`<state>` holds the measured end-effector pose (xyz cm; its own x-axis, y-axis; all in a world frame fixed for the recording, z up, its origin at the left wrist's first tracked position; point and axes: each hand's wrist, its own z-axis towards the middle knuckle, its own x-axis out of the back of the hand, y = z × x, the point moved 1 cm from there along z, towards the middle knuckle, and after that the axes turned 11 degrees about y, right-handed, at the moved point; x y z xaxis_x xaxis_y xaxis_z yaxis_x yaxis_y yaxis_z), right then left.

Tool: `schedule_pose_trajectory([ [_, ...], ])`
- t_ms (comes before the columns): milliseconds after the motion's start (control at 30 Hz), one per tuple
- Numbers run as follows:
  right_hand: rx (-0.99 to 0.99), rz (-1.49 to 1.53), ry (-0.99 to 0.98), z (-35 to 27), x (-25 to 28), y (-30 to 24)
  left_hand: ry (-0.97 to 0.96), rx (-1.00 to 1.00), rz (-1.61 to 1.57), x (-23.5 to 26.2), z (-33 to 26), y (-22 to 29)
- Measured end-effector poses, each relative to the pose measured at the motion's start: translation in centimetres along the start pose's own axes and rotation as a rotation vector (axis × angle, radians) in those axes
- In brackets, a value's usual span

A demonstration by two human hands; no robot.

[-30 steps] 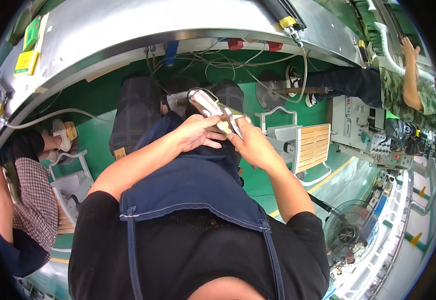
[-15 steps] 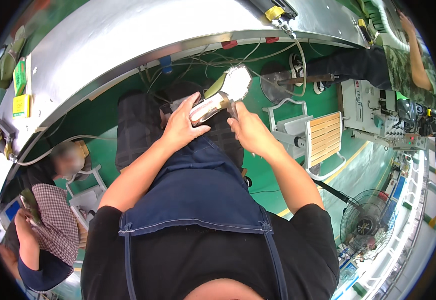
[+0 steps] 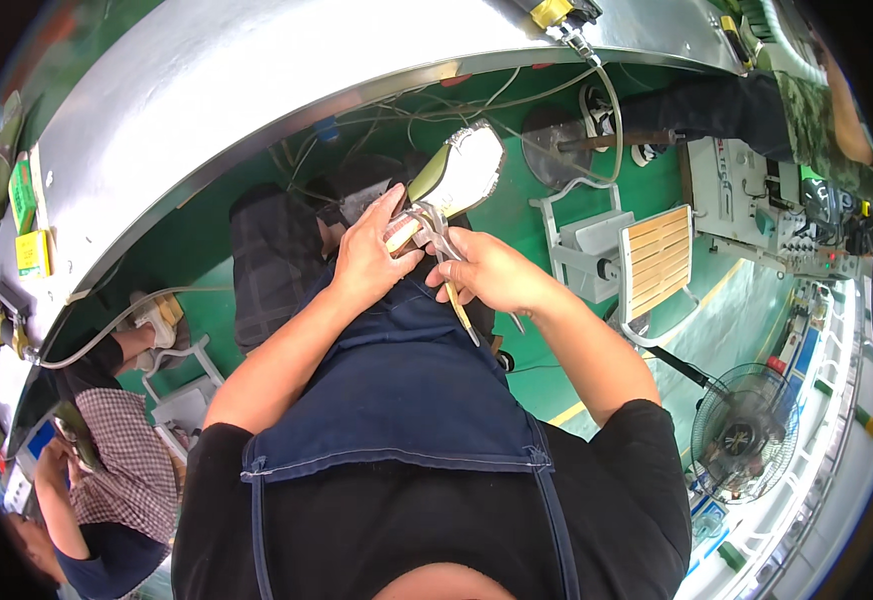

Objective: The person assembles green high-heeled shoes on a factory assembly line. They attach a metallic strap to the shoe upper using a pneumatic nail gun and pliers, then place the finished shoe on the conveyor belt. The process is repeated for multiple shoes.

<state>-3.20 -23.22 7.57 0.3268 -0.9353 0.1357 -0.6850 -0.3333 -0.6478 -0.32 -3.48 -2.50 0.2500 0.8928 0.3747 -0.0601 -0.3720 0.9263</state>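
Over my lap, a shoe upper on a last [image 3: 465, 172] lies with its pale underside up and olive-green material along its side. Around its near end my left hand [image 3: 365, 250] is closed, fingers along the left side. My right hand [image 3: 492, 272] grips a pair of metal pincers [image 3: 450, 268], handles pointing down toward my apron. Their jaws are at the near end of the shoe upper, close to my left fingers. Whether they pinch the material cannot be made out. My navy apron [image 3: 397, 390] lies beneath both hands.
Ahead curves a metal workbench [image 3: 257, 70] with a yellow-and-black air tool [image 3: 557, 15], a hose and small boxes [image 3: 32, 253]. At right stand a wood-slatted chair [image 3: 657, 265] and a fan [image 3: 745, 435]. Co-workers sit at left [image 3: 122, 460] and far right [image 3: 727, 115].
The pincers now show in my right hand, with their jaws at the shoe upper's near end. The shoe upper has turned slightly, showing more of its underside. My left hand still holds it.
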Motion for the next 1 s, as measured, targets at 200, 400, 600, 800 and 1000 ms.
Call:
schedule_pose_trajectory([
  [200, -0.008, -0.149, 0.021, 0.1, 0.6, -1.8, -0.021, 0.004, 0.032, 0.2, 0.3, 0.4],
  [400, 0.112, -0.280, 0.223, -0.4, -0.5, -0.2, -0.047, -0.063, 0.056, 0.3, 0.5, 0.7],
  [600, 0.081, -0.124, 0.314, -1.0, -2.1, 1.5, -0.059, -0.106, 0.058, 0.3, 0.6, 0.6],
  [800, 0.028, 0.062, 0.371, -0.7, -3.4, 2.8, -0.063, -0.134, 0.057, 0.3, 0.7, 0.7],
  [1000, -0.039, 0.326, 0.335, -0.3, -3.9, 4.4, -0.061, -0.184, 0.072, 0.7, 0.6, 0.6],
])
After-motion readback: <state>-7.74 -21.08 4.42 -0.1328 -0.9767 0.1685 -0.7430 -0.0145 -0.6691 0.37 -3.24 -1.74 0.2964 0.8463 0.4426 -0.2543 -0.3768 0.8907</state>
